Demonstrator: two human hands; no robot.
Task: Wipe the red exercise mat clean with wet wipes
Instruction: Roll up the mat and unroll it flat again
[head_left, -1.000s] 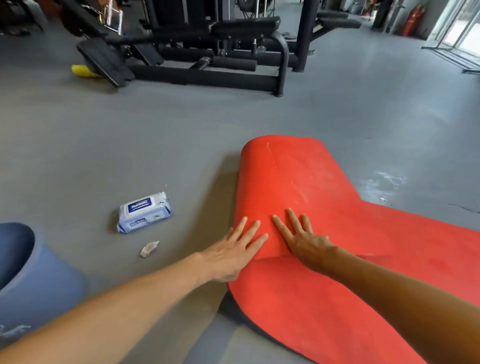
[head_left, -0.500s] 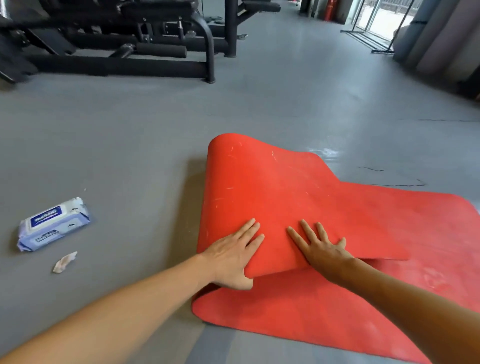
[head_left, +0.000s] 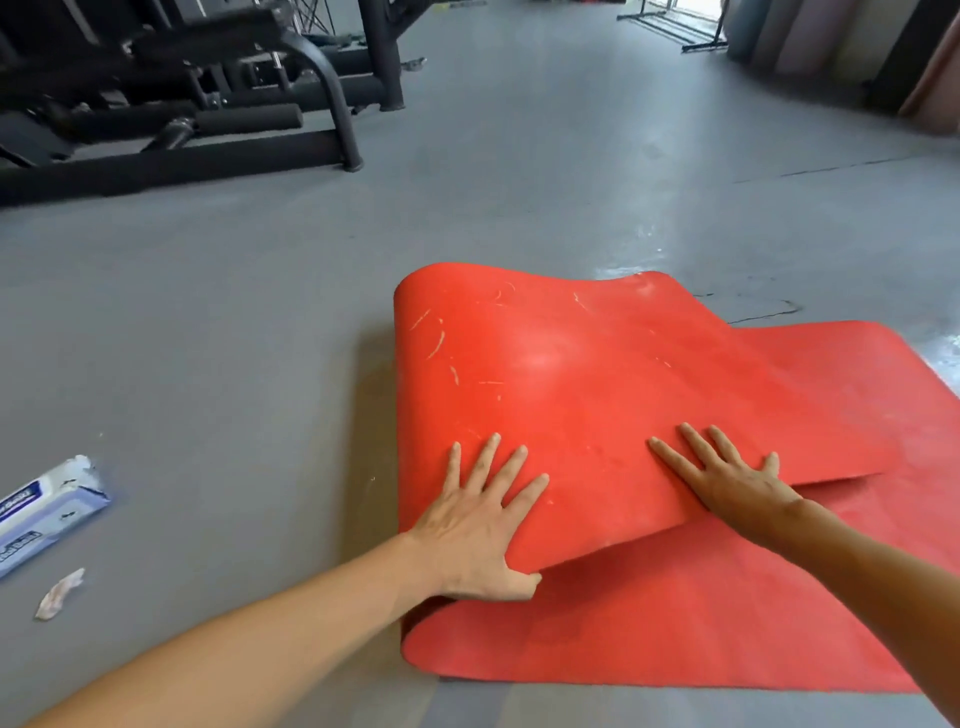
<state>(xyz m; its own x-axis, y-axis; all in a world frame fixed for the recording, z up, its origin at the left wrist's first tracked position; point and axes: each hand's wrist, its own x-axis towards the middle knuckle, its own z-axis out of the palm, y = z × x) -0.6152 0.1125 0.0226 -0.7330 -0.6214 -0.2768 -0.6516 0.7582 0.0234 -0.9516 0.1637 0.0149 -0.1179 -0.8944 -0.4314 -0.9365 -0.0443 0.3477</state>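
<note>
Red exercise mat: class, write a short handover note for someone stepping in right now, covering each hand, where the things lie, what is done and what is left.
Left hand: flat, fingers spread, pressing the folded-over flap of the red exercise mat near its left edge; holds nothing.
Right hand: flat on the same flap, holds nothing.
Wet wipes pack: on the floor to the left, apart from the mat; a crumpled wipe lies beside it.
Done: cannot tell; pale scuffs show on the flap.
Left: take a wipe and wipe the mat.
</note>
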